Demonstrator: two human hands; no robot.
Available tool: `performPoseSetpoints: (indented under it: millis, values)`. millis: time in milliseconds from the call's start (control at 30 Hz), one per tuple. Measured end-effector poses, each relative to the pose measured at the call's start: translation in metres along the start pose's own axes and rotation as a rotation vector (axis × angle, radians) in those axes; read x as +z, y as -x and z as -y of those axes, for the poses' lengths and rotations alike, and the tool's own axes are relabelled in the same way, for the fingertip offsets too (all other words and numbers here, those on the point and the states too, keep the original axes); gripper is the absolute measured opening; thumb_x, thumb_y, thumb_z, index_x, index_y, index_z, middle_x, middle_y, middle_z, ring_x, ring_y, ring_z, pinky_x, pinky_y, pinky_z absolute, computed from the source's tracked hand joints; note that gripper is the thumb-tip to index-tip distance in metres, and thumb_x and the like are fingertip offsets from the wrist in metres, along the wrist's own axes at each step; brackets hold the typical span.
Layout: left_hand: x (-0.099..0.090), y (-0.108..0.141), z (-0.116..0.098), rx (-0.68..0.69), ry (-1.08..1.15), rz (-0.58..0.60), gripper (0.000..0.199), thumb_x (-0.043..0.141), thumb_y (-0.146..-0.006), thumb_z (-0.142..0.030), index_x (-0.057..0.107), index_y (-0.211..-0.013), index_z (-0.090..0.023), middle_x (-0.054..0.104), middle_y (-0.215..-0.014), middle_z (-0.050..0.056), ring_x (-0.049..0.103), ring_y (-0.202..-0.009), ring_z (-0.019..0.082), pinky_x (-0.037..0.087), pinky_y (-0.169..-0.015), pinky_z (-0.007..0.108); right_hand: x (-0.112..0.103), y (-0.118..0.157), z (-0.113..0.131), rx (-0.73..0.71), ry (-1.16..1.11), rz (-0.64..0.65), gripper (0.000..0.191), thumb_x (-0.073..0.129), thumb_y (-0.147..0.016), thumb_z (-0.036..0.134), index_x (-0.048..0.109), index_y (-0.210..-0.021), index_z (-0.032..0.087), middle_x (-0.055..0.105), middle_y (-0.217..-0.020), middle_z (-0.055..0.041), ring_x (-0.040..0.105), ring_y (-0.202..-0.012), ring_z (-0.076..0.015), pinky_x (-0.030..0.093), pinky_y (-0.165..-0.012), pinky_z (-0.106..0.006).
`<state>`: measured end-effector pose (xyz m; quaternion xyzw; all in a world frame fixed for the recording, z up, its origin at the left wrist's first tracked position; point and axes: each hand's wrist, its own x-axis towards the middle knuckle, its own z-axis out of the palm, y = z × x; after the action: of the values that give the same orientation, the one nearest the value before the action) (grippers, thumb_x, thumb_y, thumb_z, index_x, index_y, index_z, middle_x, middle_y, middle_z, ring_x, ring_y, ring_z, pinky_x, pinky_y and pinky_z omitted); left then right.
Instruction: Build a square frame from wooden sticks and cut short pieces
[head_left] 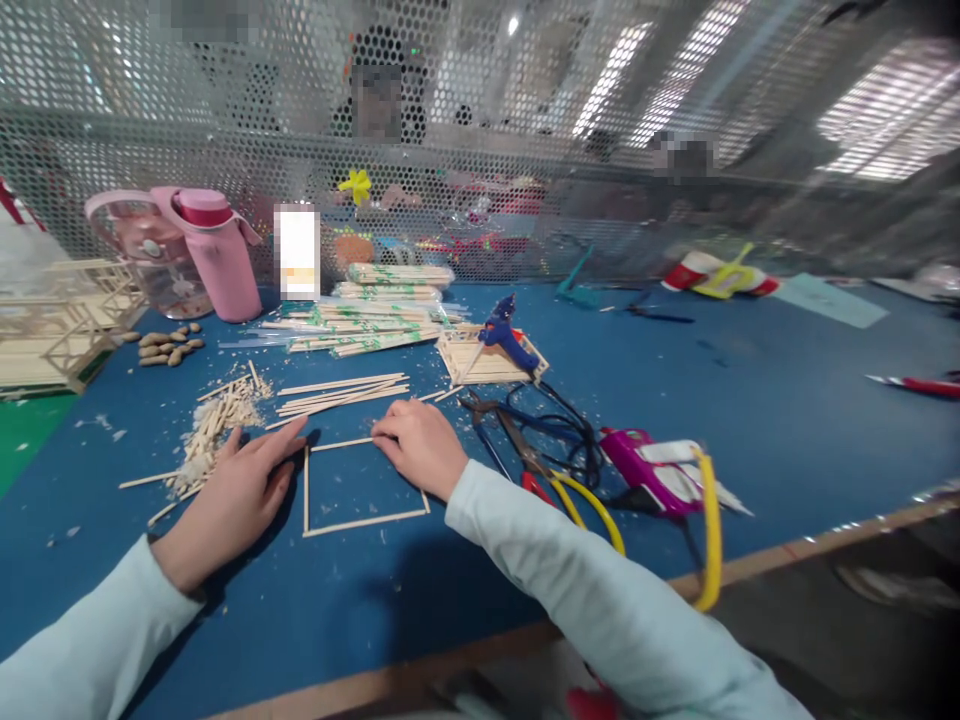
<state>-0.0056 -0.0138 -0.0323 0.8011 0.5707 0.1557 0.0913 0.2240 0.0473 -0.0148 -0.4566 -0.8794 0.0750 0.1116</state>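
A square outline of thin wooden sticks (367,523) lies flat on the blue table. My right hand (420,443) is closed at its far right part, fingertips pinched at the far stick; whatever is between them is too small to make out. At the far left corner, my left hand (244,495) has its fingers apart, with fingertips beside the corner and nothing held. Just beyond the outline are several loose sticks (341,392). A heap of short stick pieces (217,425) lies beside and behind my left hand.
Pliers and scissors (529,455), a purple tool (652,472) and a black cable lie right of my right arm. A blue glue gun (510,340) rests on a stick tray. Behind are wrapped stick bundles (375,325), a pink bottle (223,262) and peanuts (161,347).
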Motion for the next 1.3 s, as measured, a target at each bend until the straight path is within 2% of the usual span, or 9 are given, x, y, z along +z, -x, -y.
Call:
performPoseSetpoints:
  millis: [267, 800, 1033, 1300]
  values:
    - [-0.002, -0.001, -0.004, -0.011, 0.025, 0.011, 0.056, 0.034, -0.082, -0.018, 0.023, -0.137, -0.020, 0.062, -0.119, 0.007, 0.054, -0.112, 0.022, 0.015, -0.106, 0.056, -0.001, 0.000, 0.004, 0.041, 0.030, 0.015, 0.021, 0.049, -0.086, 0.028, 0.070, -0.086, 0.023, 0.063, -0.086, -0.0043, 0.054, -0.081, -0.0155, 0.032, -0.068, -0.028]
    - [0.002, 0.000, -0.004, 0.025, 0.003, -0.026, 0.057, 0.035, -0.082, -0.018, 0.023, -0.138, -0.018, 0.061, -0.118, 0.010, 0.053, -0.112, 0.023, 0.017, -0.104, 0.057, 0.001, 0.001, 0.007, 0.088, 0.008, 0.000, 0.020, 0.049, -0.086, 0.026, 0.069, -0.085, 0.023, 0.063, -0.087, -0.0036, 0.054, -0.084, -0.0160, 0.029, -0.071, -0.030]
    - [0.002, 0.000, -0.008, 0.014, 0.007, -0.014, 0.057, 0.036, -0.082, -0.019, 0.022, -0.138, -0.019, 0.061, -0.118, 0.011, 0.056, -0.109, 0.024, 0.019, -0.103, 0.057, 0.004, 0.001, 0.007, 0.085, 0.005, -0.034, 0.019, 0.050, -0.086, 0.024, 0.067, -0.080, 0.021, 0.063, -0.084, -0.0032, 0.053, -0.083, -0.0166, 0.027, -0.071, -0.030]
    - [0.003, 0.000, -0.014, 0.021, -0.016, -0.039, 0.057, 0.036, -0.083, -0.019, 0.021, -0.137, -0.020, 0.062, -0.116, 0.010, 0.057, -0.108, 0.024, 0.022, -0.101, 0.055, 0.004, 0.002, 0.009, 0.070, 0.013, -0.021, 0.019, 0.048, -0.087, 0.024, 0.067, -0.083, 0.022, 0.062, -0.085, -0.0035, 0.052, -0.083, -0.0161, 0.027, -0.071, -0.030]
